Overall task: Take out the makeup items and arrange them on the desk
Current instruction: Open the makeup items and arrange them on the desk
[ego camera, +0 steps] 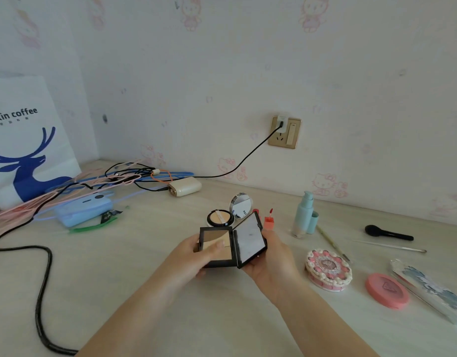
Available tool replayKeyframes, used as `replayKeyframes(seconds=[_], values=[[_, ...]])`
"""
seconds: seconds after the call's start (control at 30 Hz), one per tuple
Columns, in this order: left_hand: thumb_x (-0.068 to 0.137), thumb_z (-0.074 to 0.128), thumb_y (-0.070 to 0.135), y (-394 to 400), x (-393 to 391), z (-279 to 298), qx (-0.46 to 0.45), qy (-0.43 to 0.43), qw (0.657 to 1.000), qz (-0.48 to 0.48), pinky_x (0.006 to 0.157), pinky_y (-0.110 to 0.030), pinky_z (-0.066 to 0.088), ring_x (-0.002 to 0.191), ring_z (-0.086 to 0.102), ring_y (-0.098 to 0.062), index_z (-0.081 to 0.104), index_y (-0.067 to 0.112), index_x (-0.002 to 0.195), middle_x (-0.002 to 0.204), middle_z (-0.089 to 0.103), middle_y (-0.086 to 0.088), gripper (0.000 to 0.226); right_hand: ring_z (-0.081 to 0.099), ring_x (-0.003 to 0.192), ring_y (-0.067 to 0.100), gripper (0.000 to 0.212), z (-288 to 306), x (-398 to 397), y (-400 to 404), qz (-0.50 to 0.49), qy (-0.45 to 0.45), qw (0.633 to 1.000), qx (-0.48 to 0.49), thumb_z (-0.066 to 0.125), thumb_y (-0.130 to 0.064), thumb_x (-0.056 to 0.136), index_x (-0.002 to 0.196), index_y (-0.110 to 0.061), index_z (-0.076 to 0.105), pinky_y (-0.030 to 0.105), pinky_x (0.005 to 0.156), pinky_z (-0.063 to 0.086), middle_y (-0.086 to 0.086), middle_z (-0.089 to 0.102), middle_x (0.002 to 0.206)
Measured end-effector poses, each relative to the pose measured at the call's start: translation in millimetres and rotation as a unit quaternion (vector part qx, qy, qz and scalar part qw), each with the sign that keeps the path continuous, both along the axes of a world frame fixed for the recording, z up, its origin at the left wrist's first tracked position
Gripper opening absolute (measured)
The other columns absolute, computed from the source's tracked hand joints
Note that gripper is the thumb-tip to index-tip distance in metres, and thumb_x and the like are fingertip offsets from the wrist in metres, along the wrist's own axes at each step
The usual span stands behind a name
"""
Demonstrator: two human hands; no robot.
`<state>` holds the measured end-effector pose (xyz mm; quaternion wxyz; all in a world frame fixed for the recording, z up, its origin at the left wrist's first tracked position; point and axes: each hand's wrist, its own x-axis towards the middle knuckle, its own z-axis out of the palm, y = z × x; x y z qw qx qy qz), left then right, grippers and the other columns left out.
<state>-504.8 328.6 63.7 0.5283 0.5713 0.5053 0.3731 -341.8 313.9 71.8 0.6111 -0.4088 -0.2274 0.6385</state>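
I hold an open black powder compact (231, 247) above the tabletop (145, 253) with both hands: my left hand (196, 256) grips the powder half, thumb lying across the pan, and my right hand (270, 256) cups the mirrored lid from behind. Just past it lies an open round cushion compact (220, 218), its mirror (240, 204) tilted up, with a red lip gloss (269, 220) beside it. Further right stand a pale blue pump bottle (303, 215), a cake-shaped case (328, 270), a pink round case (387, 290), a black brush (388, 234) and a patterned flat box (431, 292). At far left, a white paper bag (24, 140) stands behind tangled cables (114, 177).
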Motion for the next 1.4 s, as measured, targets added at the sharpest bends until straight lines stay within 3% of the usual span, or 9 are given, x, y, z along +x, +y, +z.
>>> replayKeyframes(seconds=[0.17, 0.3, 0.53, 0.7, 0.93, 1.03, 1.2, 1.3, 1.4], values=[[0.066, 0.083, 0.010, 4, -23, -7, 0.087, 0.143, 0.983, -0.071, 0.070, -0.004, 0.044, 0.088, 0.061, 0.015, 0.057, 0.034, 0.116, 0.103, 0.069, 0.017, 0.061, 0.071, 0.091, 0.022, 0.030, -7, -8, 4, 0.023, -0.049, 0.998, 0.010, 0.042, -0.025, 0.099, 0.100, -0.013, 0.069, 0.040, 0.076, 0.057, 0.005, 0.076, 0.096], [0.048, 0.080, 0.039, 16, -38, -19, 0.084, 0.230, 0.969, -0.046, 0.089, -0.023, 0.050, 0.101, 0.062, 0.001, 0.056, 0.040, 0.118, 0.108, 0.068, 0.017, 0.074, 0.065, 0.100, 0.031, 0.029, -15, -15, 9, 0.031, -0.112, 0.993, -0.035, 0.041, -0.010, 0.094, 0.107, -0.004, 0.066, 0.046, 0.094, 0.052, 0.016, 0.069, 0.111], [0.043, 0.070, 0.063, 34, -46, -35, 0.100, 0.321, 0.941, -0.039, 0.093, -0.038, 0.050, 0.104, 0.061, -0.007, 0.056, 0.048, 0.116, 0.107, 0.067, 0.020, 0.076, 0.068, 0.093, 0.026, 0.030, -22, -10, 17, 0.024, -0.148, 0.988, -0.047, 0.038, -0.006, 0.095, 0.101, -0.006, 0.068, 0.039, 0.077, 0.058, 0.011, 0.074, 0.097], [0.040, 0.059, 0.073, 37, -41, -34, 0.113, 0.384, 0.916, -0.023, 0.091, -0.041, 0.048, 0.106, 0.056, -0.022, 0.054, 0.050, 0.114, 0.104, 0.062, 0.010, 0.078, 0.069, 0.087, 0.025, 0.027, -22, -5, 19, 0.042, -0.147, 0.988, -0.023, 0.042, -0.009, 0.095, 0.096, -0.008, 0.069, 0.041, 0.080, 0.057, 0.005, 0.075, 0.084], [0.041, 0.059, 0.075, 35, -41, -35, 0.111, 0.397, 0.911, -0.018, 0.090, -0.042, 0.048, 0.105, 0.056, -0.024, 0.053, 0.051, 0.110, 0.103, 0.062, 0.010, 0.072, 0.071, 0.073, 0.008, 0.030, -23, 0, 18, 0.065, -0.174, 0.983, -0.006, 0.039, -0.020, 0.101, 0.089, -0.015, 0.066, 0.029, 0.072, 0.055, -0.004, 0.076, 0.078], [0.041, 0.059, 0.072, 31, -40, -30, 0.106, 0.381, 0.918, -0.009, 0.094, -0.040, 0.045, 0.110, 0.054, -0.024, 0.052, 0.053, 0.096, 0.108, 0.061, 0.008, 0.059, 0.068, 0.090, 0.015, 0.028, -24, 3, 18, 0.054, -0.202, 0.978, -0.010, 0.043, -0.026, 0.100, 0.094, -0.015, 0.068, 0.037, 0.090, 0.053, 0.002, 0.074, 0.095], [0.041, 0.059, 0.071, 21, -34, -19, 0.074, 0.367, 0.927, 0.010, 0.102, -0.037, 0.038, 0.125, 0.044, -0.023, 0.048, 0.021, 0.130, 0.131, 0.051, 0.002, 0.102, 0.056, 0.120, 0.019, 0.053, -34, 10, 21, 0.032, -0.258, 0.966, -0.006, 0.054, -0.058, 0.074, 0.114, -0.024, 0.065, 0.048, 0.110, 0.036, -0.005, 0.067, 0.119], [0.066, 0.076, 0.052, 20, -33, -18, 0.085, 0.340, 0.936, 0.022, 0.105, -0.036, 0.035, 0.129, 0.041, -0.024, 0.045, 0.015, 0.135, 0.137, 0.047, -0.001, 0.084, 0.046, 0.130, 0.015, 0.073, -43, 21, 23, 0.041, -0.275, 0.960, 0.011, 0.054, -0.067, 0.063, 0.126, -0.032, 0.056, 0.046, 0.113, 0.031, -0.011, 0.056, 0.134], [0.074, 0.076, 0.038, 15, -27, -13, 0.110, 0.317, 0.942, 0.020, 0.102, -0.035, 0.037, 0.125, 0.043, -0.022, 0.052, 0.022, 0.129, 0.125, 0.052, 0.005, 0.062, 0.041, 0.133, 0.010, 0.059, -22, 16, 8, 0.056, -0.305, 0.950, 0.023, 0.053, -0.055, 0.080, 0.135, -0.034, 0.048, 0.037, 0.113, 0.029, -0.014, 0.049, 0.139]])
